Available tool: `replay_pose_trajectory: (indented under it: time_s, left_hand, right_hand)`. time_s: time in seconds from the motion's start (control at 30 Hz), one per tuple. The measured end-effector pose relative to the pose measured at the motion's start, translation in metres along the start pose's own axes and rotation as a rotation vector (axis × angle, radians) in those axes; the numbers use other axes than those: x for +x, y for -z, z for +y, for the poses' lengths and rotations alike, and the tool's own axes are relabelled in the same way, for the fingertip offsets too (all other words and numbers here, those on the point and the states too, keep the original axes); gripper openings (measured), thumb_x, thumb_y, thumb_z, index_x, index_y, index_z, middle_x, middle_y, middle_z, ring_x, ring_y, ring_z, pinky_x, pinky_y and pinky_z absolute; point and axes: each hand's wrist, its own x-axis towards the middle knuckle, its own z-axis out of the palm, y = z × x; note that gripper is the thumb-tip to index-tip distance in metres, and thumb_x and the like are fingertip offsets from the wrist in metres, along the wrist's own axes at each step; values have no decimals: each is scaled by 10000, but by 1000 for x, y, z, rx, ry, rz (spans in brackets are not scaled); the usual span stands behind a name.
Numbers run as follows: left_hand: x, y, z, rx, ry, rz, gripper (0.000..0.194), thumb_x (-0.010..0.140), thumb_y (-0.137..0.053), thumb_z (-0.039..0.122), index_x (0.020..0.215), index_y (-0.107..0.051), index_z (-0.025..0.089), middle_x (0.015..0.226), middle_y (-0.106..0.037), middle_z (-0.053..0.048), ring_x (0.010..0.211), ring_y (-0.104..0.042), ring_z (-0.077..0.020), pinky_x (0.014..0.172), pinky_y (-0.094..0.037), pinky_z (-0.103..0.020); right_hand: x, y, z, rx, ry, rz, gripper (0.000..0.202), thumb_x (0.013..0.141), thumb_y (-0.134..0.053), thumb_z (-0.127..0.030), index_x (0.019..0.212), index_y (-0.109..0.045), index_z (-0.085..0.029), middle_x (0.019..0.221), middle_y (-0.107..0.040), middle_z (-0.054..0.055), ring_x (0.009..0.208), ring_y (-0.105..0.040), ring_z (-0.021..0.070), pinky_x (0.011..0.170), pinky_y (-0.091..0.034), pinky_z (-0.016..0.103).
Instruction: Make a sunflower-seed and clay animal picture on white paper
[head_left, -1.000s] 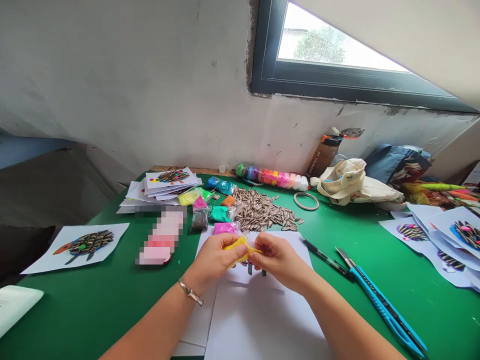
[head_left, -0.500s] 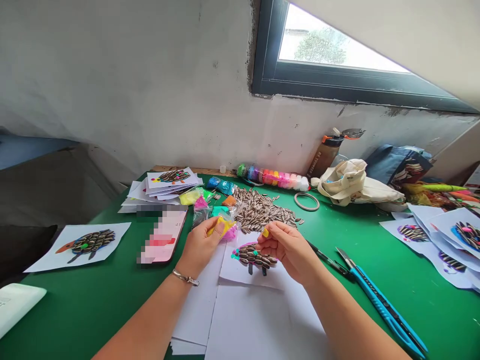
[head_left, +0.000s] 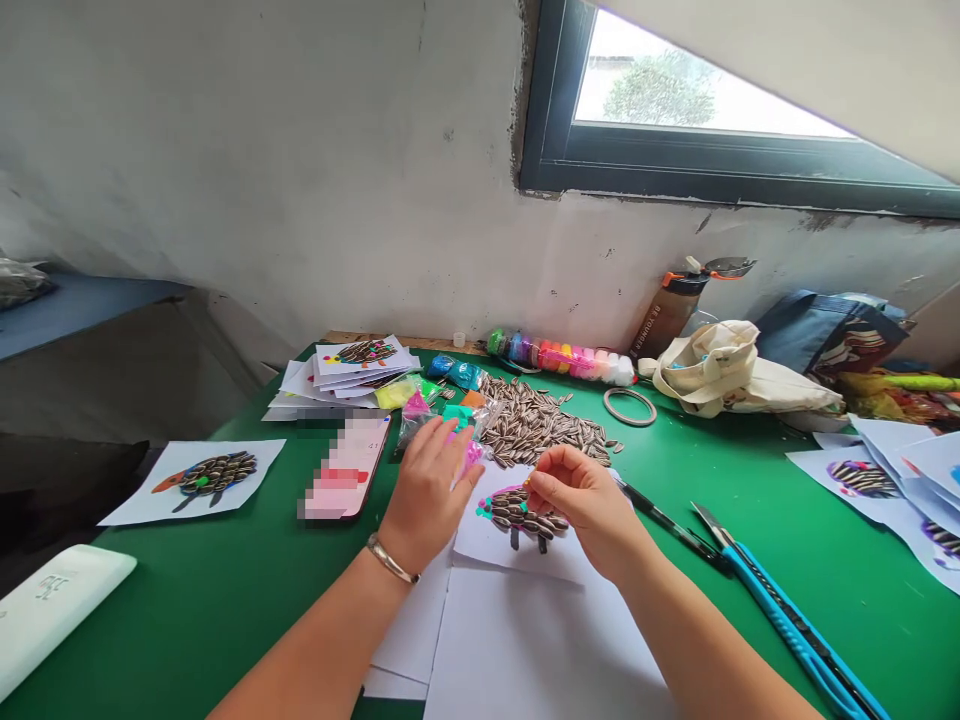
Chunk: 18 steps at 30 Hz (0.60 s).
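My right hand [head_left: 574,500] is pinched over the seed picture, with a speck of yellow clay [head_left: 529,482] at the fingertips. Below it lies a sheet with an animal figure of striped sunflower seeds [head_left: 517,512], with dark legs and teal and pink clay dots. My left hand [head_left: 435,475], a bracelet at its wrist, stretches its fingers over the clay packets, near a teal one [head_left: 457,414] and a pink one [head_left: 474,456]. No yellow packet shows in it; what lies under the palm is hidden.
Behind the hands is a pile of sunflower seeds [head_left: 540,420]. A phone [head_left: 352,465] and a finished seed picture [head_left: 214,480] lie left. On the right are a pen [head_left: 667,520], a blue cutter with its blade out [head_left: 787,620] and a tape ring [head_left: 630,407].
My left hand has let go of the yellow clay packet and turned palm down over the packets. The right hand's pinch has turned down closer to the seed figure. The view has shifted left.
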Motion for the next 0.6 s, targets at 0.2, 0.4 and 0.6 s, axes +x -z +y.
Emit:
replay_pose_trajectory:
  time_s: [0.2,0.4,0.6]
  left_hand:
    - [-12,-1,31,-163,-170,-157,349,922,-545,223,1259,-611,161,1279,-636,-126,1249,-524,-285,1070,-422,-462]
    - [-7,6,46,-379,-13,-364,185,916,-528,216,953,-704,171,866,-718,-67,823,-640,-199,771,-496,-307]
    - [-3,9,56,-674,249,-433,225,900,-572,345,878,-739,196,818,-728,-31,754,-635,-172,695,-481,-245]
  right_hand:
    - [-7,-11,-2,6,-5,-28,362,700,-790,-394,882,-538,-207,653,-642,-31,600,-572,124,594,-451,256]
    - [-6,-10,11,-143,116,-43,307,769,-715,-463,745,-601,-178,617,-559,-19,575,-501,113,538,-399,249]
    - [-7,-11,13,-277,225,-6,323,818,-650,-475,681,-601,-187,607,-522,-17,567,-462,110,508,-377,239]
